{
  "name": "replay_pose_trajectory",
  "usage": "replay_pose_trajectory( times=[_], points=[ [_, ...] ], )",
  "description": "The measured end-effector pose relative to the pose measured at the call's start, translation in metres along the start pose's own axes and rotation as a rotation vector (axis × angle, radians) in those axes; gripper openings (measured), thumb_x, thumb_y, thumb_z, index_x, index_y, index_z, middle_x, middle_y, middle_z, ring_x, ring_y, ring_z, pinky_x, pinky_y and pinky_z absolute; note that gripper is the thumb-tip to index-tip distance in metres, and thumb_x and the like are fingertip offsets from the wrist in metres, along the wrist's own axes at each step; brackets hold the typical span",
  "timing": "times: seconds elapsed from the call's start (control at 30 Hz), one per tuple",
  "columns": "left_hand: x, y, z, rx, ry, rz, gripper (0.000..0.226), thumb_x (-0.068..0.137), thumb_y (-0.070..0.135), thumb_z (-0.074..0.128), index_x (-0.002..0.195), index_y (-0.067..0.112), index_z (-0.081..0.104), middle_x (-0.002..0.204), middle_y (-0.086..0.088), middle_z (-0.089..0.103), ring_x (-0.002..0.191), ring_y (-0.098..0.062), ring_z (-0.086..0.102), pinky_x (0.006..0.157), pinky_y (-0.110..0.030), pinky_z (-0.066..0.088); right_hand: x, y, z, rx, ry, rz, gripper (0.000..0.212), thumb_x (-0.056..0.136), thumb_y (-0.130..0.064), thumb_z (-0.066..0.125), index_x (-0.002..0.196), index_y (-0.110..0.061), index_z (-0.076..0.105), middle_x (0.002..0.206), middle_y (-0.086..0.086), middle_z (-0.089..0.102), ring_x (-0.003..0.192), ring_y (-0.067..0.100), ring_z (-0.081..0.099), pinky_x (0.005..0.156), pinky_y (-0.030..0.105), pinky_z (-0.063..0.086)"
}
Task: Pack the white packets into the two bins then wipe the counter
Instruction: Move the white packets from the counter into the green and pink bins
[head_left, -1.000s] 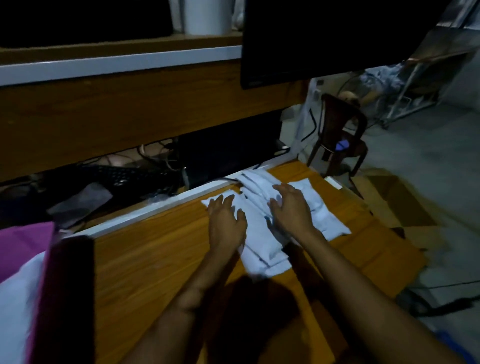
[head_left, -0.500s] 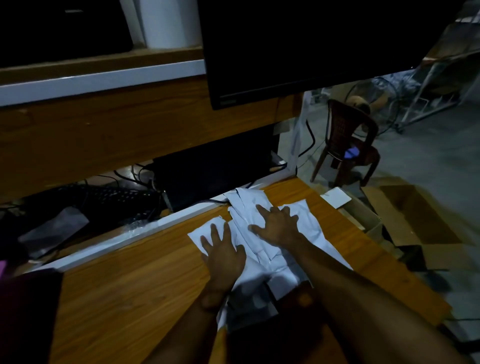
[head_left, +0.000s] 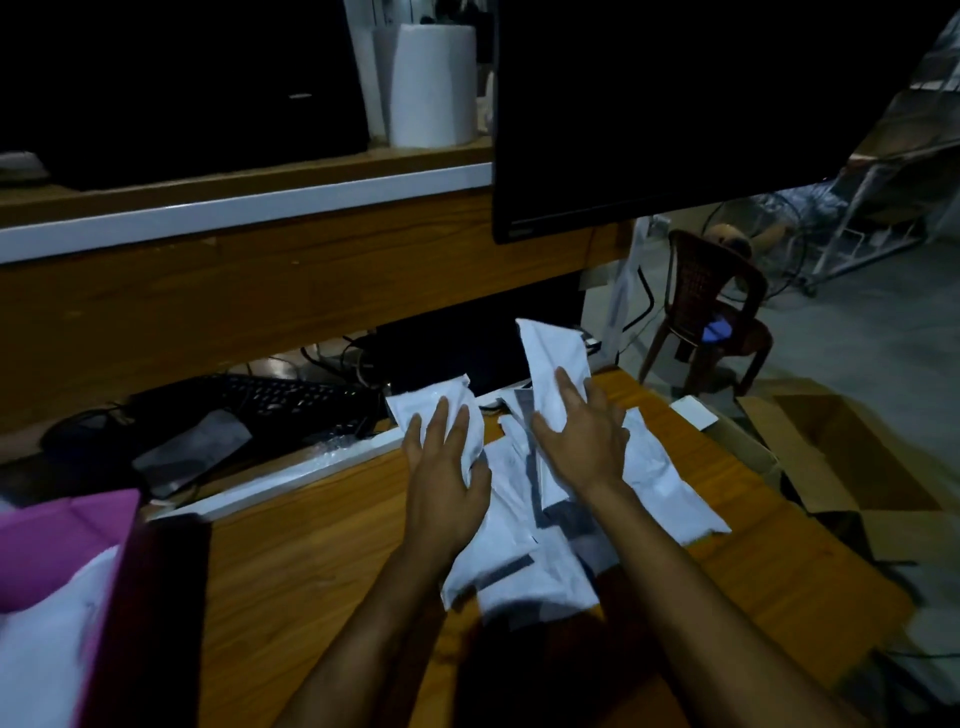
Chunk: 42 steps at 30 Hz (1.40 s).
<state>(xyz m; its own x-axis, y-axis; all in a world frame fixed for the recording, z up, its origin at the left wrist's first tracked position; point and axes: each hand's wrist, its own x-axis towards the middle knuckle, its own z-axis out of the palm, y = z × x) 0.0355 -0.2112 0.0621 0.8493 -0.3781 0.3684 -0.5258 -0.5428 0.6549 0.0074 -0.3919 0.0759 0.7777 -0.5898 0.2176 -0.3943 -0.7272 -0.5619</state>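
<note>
Both hands work at a pile of packets near the centre of the frame, on the wooden counter. The left hand grips a white packet: its fingers lie nearly straight across the top and the thumb wraps the right edge. That packet's long axis runs up and slightly left, and its far end is raised over the counter's white back edge. The right hand holds a second packet with spread fingers on its face and the thumb out to the left. This one stands tilted, its long axis almost vertical in the frame and its free end pointing at the dark monitor above.

The rest of the pile lies flat and overlapping between the forearms, most packets running roughly from upper left to lower right. One packet lies on the right side of the pile, pointing toward the lower right.

At lower left stands a pink bin with white packets already in it. An open cardboard box sits right of the counter; nothing can be made out inside it. A keyboard lies behind the counter at centre left.
</note>
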Motion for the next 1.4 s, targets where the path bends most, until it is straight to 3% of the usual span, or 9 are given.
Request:
replay_pose_trajectory(
  times=[0.3, 0.43, 0.53, 0.73, 0.9, 1.1, 1.23, 1.33, 1.4],
  points=[
    [-0.116, -0.029, -0.167, 0.048, 0.094, 0.059, 0.063, 0.089, 0.029, 0.048, 0.15, 0.026, 0.033, 0.161, 0.012, 0.016, 0.15, -0.016, -0.003, 0.115, -0.03, 0.004, -0.196, -0.116, -0.001, 0.237, 0.115, -0.08, 0.068, 0.087, -0.052, 0.059, 0.147, -0.038, 0.031, 0.151, 0.005, 0.036, 0.132, 0.029, 0.033, 0.102, 0.047, 0.038],
    [-0.172, -0.064, -0.236, 0.107, 0.125, 0.041, 0.064, 0.088, 0.029, 0.048, 0.15, 0.028, 0.033, 0.161, 0.012, 0.016, 0.15, -0.015, 0.001, 0.121, -0.038, 0.005, -0.273, -0.178, 0.022, 0.306, 0.067, -0.129, 0.07, 0.083, -0.056, 0.057, 0.146, -0.035, 0.035, 0.15, 0.005, 0.039, 0.134, 0.028, 0.035, 0.104, 0.044, 0.038],
    [-0.209, -0.094, -0.286, 0.143, 0.185, 0.038, 0.063, 0.087, 0.03, 0.045, 0.149, 0.024, 0.036, 0.16, 0.007, 0.021, 0.15, -0.017, 0.007, 0.122, -0.034, 0.007, -0.314, -0.223, 0.04, 0.376, 0.009, -0.186, 0.072, 0.081, -0.055, 0.058, 0.146, -0.036, 0.035, 0.15, 0.003, 0.039, 0.134, 0.025, 0.035, 0.1, 0.033, 0.034],
    [-0.263, -0.16, -0.384, 0.255, 0.294, -0.055, 0.062, 0.088, 0.034, 0.041, 0.148, 0.022, 0.037, 0.16, 0.005, 0.022, 0.15, -0.024, 0.008, 0.119, -0.038, 0.013, -0.362, -0.314, 0.075, 0.471, -0.135, -0.323, 0.069, 0.084, -0.056, 0.06, 0.146, -0.039, 0.033, 0.149, -0.002, 0.038, 0.131, 0.018, 0.036, 0.094, 0.027, 0.035],
    [-0.285, -0.227, -0.465, 0.436, 0.336, -0.02, 0.06, 0.087, 0.031, 0.046, 0.144, 0.012, 0.043, 0.156, -0.006, 0.028, 0.149, -0.016, 0.012, 0.121, -0.036, 0.01, -0.388, -0.392, 0.109, 0.514, -0.285, -0.448, 0.069, 0.085, -0.056, 0.06, 0.146, -0.041, 0.032, 0.149, -0.005, 0.037, 0.135, 0.016, 0.032, 0.105, 0.036, 0.039],
    [-0.282, -0.324, -0.515, 0.595, 0.1, -0.253, 0.066, 0.087, 0.045, 0.037, 0.147, 0.017, 0.041, 0.157, -0.012, 0.028, 0.144, -0.04, 0.021, 0.115, -0.057, 0.021, -0.397, -0.476, 0.161, 0.365, -0.383, -0.566, 0.068, 0.086, -0.065, 0.048, 0.146, -0.041, 0.029, 0.152, 0.001, 0.033, 0.132, 0.029, 0.035, 0.105, 0.043, 0.04],
    [-0.26, -0.355, -0.518, 0.625, -0.072, -0.307, 0.071, 0.085, 0.052, 0.031, 0.146, 0.017, 0.041, 0.154, -0.015, 0.034, 0.143, -0.04, 0.027, 0.118, -0.052, 0.016, -0.397, -0.518, 0.2, 0.103, -0.495, -0.577, 0.061, 0.09, -0.059, 0.044, 0.146, -0.038, 0.028, 0.157, 0.01, 0.021, 0.134, 0.04, 0.027, 0.106, 0.052, 0.03],
    [-0.254, -0.376, -0.508, 0.645, -0.231, -0.298, 0.079, 0.091, 0.064, 0.012, 0.147, 0.014, 0.04, 0.152, -0.016, 0.038, 0.145, -0.035, 0.027, 0.119, -0.05, 0.016, -0.4, -0.529, 0.232, -0.155, -0.521, -0.574, 0.057, 0.09, -0.057, 0.041, 0.136, -0.024, 0.048, 0.147, 0.016, 0.035, 0.128, 0.044, 0.032, 0.103, 0.055, 0.028],
    [-0.256, -0.388, -0.499, 0.667, -0.339, -0.378, 0.098, 0.084, 0.076, -0.002, 0.151, 0.013, 0.03, 0.158, -0.017, 0.025, 0.148, -0.034, 0.017, 0.119, -0.05, 0.011, -0.399, -0.529, 0.245, -0.25, -0.527, -0.625, 0.053, 0.092, -0.052, 0.038, 0.123, -0.016, 0.061, 0.138, 0.018, 0.046, 0.124, 0.041, 0.036, 0.103, 0.052, 0.025]
  ],
)
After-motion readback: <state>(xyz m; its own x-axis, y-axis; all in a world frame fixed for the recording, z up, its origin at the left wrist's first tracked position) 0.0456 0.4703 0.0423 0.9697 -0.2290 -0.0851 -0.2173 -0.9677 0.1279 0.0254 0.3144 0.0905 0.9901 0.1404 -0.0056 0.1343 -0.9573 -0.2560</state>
